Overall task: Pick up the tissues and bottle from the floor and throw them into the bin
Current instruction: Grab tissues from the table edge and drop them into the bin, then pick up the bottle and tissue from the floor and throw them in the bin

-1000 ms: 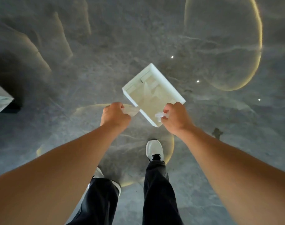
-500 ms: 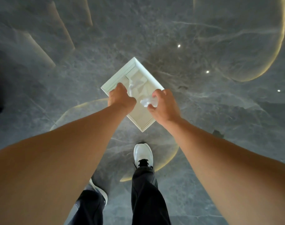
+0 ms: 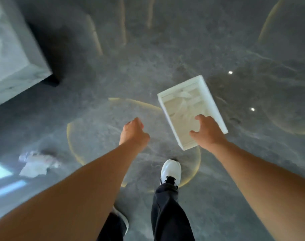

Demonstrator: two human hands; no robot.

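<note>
A white rectangular bin (image 3: pixel 210 100) stands on the grey floor right of centre, with crumpled white tissues (image 3: pixel 184 100) lying inside it. My right hand (image 3: pixel 206 132) hovers over the bin's near end, fingers spread and empty. My left hand (image 3: pixel 133 133) is left of the bin over bare floor, fingers loosely curled with nothing visible in them. Another crumpled tissue (image 3: pixel 36 164) lies on the floor at the far left, well away from both hands. No bottle is in sight.
A grey stone block (image 3: pixel 14 54) rises at the upper left with a dark base. My white shoe (image 3: pixel 170 171) and dark trouser legs stand just below the bin. Bright window reflections (image 3: pixel 2 173) mark the glossy floor at the left edge.
Both hands held tissues over the bin; now the tissues lie in the bin and both hands are empty. The view has swung left, bringing the block and another floor tissue into sight.
</note>
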